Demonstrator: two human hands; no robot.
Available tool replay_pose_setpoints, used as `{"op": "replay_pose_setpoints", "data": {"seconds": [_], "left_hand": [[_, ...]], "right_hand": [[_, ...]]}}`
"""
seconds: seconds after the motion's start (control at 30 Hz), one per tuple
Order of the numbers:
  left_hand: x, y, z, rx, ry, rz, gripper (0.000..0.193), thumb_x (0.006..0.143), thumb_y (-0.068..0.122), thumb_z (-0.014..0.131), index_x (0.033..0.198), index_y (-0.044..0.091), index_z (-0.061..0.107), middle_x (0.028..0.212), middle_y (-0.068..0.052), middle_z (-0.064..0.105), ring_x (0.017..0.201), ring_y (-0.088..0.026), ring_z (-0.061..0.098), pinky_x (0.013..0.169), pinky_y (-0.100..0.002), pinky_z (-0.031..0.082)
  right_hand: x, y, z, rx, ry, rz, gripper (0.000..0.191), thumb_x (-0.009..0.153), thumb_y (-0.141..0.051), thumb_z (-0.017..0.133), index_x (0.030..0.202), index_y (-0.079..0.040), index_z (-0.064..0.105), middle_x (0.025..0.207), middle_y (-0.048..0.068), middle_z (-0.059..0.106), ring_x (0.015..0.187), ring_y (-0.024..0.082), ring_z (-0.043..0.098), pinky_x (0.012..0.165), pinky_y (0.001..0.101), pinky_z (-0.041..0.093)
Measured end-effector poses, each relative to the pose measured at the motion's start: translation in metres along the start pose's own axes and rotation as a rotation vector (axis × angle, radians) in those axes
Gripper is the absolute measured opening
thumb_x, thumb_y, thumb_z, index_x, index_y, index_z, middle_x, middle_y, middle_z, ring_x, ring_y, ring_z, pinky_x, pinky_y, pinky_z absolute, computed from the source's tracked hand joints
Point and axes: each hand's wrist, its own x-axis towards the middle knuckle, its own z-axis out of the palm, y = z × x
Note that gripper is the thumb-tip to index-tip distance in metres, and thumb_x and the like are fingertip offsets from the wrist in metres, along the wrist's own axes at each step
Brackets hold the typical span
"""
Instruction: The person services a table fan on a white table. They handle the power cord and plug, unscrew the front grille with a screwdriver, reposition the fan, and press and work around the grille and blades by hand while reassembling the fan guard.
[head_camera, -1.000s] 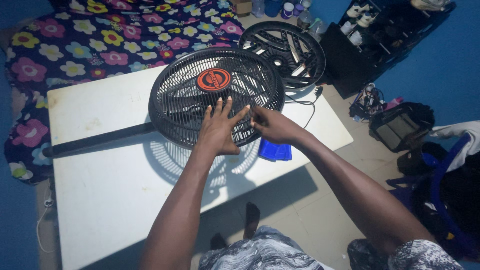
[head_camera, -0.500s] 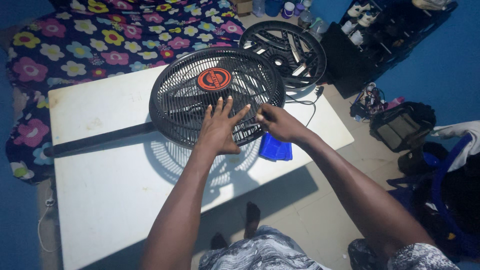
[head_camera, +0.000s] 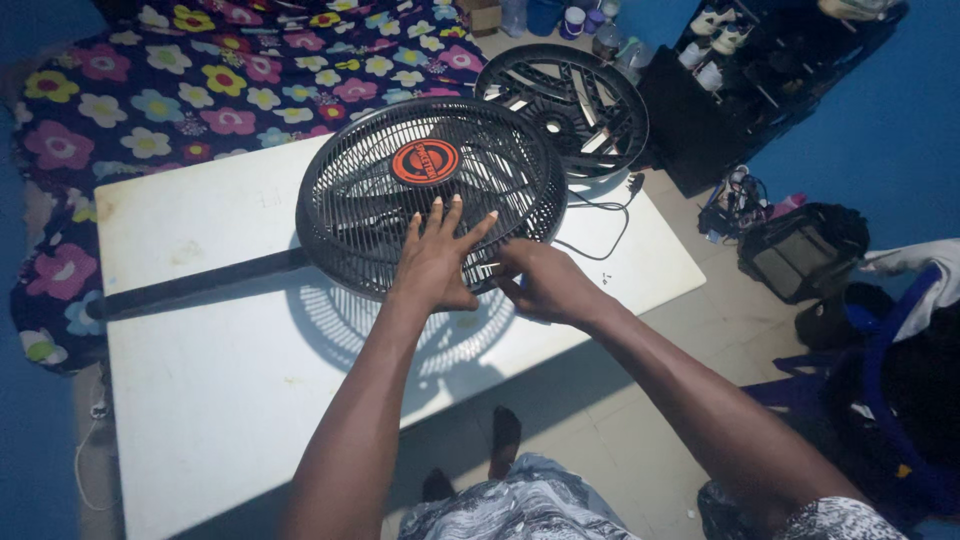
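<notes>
While our left hand (head_camera: 438, 262) lies flat, steadying the fan grille (head_camera: 430, 200) on the bench (head_camera: 200, 350), our right hand (head_camera: 545, 285) pinches its rim in a narrow grip.

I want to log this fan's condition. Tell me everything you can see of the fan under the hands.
The fan is black, with a round wire-grille cage and a round orange centre badge. It lies tilted on the white table, its dark pole running left. The left hand rests flat on the grille; the right hand grips the rim's lower edge.

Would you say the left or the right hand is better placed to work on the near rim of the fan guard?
Probably the right hand: its fingers are at the fan guard's near rim, while the left hand lies flat on the grille.
</notes>
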Motion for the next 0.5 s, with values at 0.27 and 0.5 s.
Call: {"op": "replay_pose_setpoints", "data": {"seconds": [0.27, 0.5], "left_hand": [[-0.001, 0.000, 0.000, -0.020, 0.003, 0.006, 0.112, 0.034, 0.030, 0.082, 0.131, 0.035, 0.025, 0.137, -0.021, 0.019, 0.126, -0.040, 0.019, 0.099, -0.055, 0.019], [-0.001, 0.002, -0.002, -0.013, -0.022, -0.015, 0.112, 0.034, 0.030, 0.082, 0.130, 0.036, 0.025, 0.138, -0.020, 0.018, 0.127, -0.039, 0.018, 0.100, -0.054, 0.018]], "right_hand": [[0.000, -0.002, 0.007, -0.087, 0.009, 0.012, 0.010, 0.071, -0.010, 0.059, 0.079, -0.005, 0.055, 0.076, 0.011, 0.057, 0.075, 0.029, 0.057, 0.063, 0.0381, 0.046], [-0.001, 0.006, 0.017, -0.090, 0.013, 0.060, 0.016, 0.071, -0.011, 0.059, 0.086, -0.006, 0.055, 0.078, 0.011, 0.058, 0.074, 0.029, 0.058, 0.063, 0.0393, 0.046]]}}
